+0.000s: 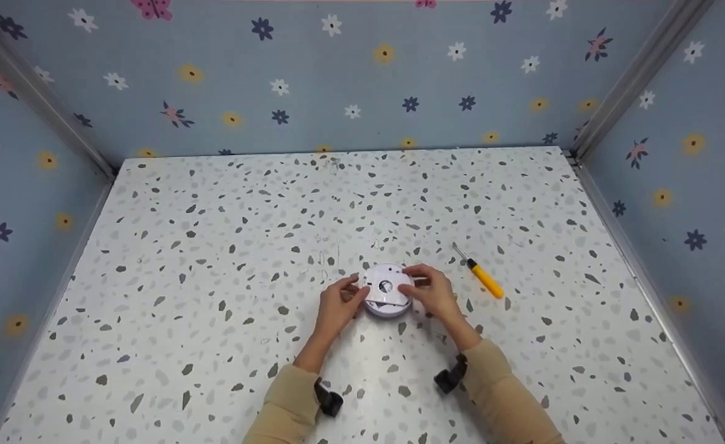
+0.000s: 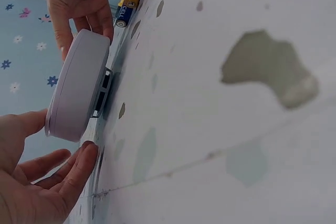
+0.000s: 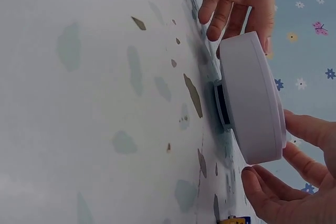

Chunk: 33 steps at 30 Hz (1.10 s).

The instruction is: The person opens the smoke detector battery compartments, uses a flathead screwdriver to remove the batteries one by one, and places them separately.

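A round white smoke detector (image 1: pixel 388 308) sits face down on the speckled table in front of me, with a flat white mounting plate (image 1: pixel 375 296) on its upturned back. The plate has a round central hole. My left hand (image 1: pixel 339 306) holds the detector from the left, its thumb on the plate's edge and its fingers beside the casing. From the right, my right hand (image 1: pixel 433 293) grips it, thumb on the plate. A low slotted part (image 3: pixel 223 106) shows under the white casing in the right wrist view.
To the right lies a screwdriver (image 1: pixel 486 279) with a yellow and black handle. A blue and yellow battery (image 2: pixel 127 3) lies beyond the right hand in the left wrist view. Floral panels (image 1: pixel 338 74) wall the table at the back and sides.
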### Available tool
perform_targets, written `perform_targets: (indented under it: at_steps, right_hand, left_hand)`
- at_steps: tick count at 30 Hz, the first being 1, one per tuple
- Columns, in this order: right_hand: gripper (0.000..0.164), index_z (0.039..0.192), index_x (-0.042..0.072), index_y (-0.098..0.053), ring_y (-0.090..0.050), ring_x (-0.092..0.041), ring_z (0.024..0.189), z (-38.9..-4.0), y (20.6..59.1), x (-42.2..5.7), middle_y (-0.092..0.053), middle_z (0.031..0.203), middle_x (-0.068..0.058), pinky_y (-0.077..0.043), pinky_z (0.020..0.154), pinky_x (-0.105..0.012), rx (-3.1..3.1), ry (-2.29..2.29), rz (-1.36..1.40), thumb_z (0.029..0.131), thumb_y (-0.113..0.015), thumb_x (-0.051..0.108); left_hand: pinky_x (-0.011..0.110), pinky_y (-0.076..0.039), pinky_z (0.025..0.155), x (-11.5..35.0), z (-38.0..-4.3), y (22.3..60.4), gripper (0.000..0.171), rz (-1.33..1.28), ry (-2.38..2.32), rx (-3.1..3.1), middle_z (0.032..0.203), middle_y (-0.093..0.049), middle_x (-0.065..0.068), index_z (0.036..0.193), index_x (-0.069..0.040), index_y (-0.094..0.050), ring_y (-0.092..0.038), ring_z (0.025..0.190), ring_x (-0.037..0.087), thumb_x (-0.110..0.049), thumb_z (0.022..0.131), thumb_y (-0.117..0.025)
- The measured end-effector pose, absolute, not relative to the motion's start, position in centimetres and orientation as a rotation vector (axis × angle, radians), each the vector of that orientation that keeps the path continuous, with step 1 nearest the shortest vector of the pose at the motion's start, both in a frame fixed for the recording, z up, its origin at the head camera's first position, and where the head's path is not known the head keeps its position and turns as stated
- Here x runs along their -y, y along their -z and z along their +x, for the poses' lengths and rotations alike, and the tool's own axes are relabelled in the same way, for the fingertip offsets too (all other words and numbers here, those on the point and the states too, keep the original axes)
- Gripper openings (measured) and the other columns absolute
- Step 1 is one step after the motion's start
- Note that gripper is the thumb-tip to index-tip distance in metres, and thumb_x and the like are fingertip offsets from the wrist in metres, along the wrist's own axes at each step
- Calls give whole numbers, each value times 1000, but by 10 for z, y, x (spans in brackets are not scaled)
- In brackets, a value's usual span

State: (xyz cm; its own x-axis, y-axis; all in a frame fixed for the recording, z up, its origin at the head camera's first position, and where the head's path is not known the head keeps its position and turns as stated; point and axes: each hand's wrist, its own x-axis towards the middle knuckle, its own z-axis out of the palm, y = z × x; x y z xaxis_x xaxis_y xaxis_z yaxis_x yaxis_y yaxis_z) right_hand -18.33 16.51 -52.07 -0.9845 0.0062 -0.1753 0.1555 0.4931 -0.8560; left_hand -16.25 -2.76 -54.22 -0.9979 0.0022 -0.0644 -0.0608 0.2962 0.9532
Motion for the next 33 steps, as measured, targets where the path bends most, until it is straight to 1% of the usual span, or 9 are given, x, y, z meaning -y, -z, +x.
perform_targets:
  at_steps: [5,13,18,21,24,25,28,30,33]
  right_hand:
    - [33,102,11,-62,-55,-22,95,-183,519,-166,-60,105,-4,-45,83,-34,-2584,1514,124,71,-73,13]
    - [30,96,9,-63,-54,-21,96,-186,516,-167,-60,99,-4,-42,86,-35,-2567,1458,194,69,-75,11]
    - [28,92,9,-63,-51,-21,96,-188,515,-168,-58,99,-5,-40,88,-34,-2556,1434,250,68,-76,12]
    - [26,91,9,-64,-49,-20,92,-188,513,-169,-57,98,-5,-41,81,-32,-2557,1417,269,68,-76,14]
    - [22,88,8,-64,-47,-19,83,-187,512,-170,-56,90,-5,-39,70,-28,-2559,1435,268,70,-75,14]
    - [21,88,8,-64,-47,-18,80,-187,511,-170,-56,87,-5,-38,68,-27,-2556,1452,261,71,-74,13]
    - [15,85,6,-64,-48,-16,72,-187,511,-171,-57,80,-4,-39,63,-24,-2549,1504,233,73,-71,10]
    - [11,85,5,-65,-49,-14,69,-187,511,-173,-58,78,-4,-41,61,-22,-2528,1541,231,75,-69,9]
    - [9,85,2,-66,-51,-13,65,-187,511,-175,-60,76,-5,-45,58,-22,-2494,1580,245,78,-67,8]
  left_hand:
    - [23,-50,52,29,-163,542,36,-10,-1826,-2516,89,-61,13,106,6,-59,-61,71,19,-21,82,-64]
    - [21,-48,52,27,-164,540,32,11,-1821,-2524,84,-63,13,101,6,-62,-61,70,18,-21,85,-61]
    - [21,-46,48,27,-165,539,32,-68,-1823,-2473,74,-61,11,98,3,-64,-58,60,20,-26,89,-54]
    - [25,-46,46,28,-168,540,32,-107,-1842,-2420,68,-58,12,90,3,-64,-56,54,23,-26,91,-50]
    - [29,-48,46,29,-172,540,33,-116,-1840,-2403,67,-57,12,84,3,-63,-57,54,25,-25,92,-49]
    - [31,-49,47,29,-174,540,32,-116,-1840,-2400,67,-57,12,85,4,-63,-57,54,25,-25,91,-49]
    - [29,-50,48,30,-180,539,33,-100,-1818,-2404,67,-57,10,91,5,-63,-58,54,24,-25,91,-50]
    - [27,-49,49,30,-185,539,33,-76,-1790,-2415,68,-57,8,94,5,-64,-57,55,22,-25,91,-50]
    - [24,-47,48,30,-193,538,32,-66,-1749,-2424,69,-57,8,94,3,-65,-56,56,20,-25,91,-51]
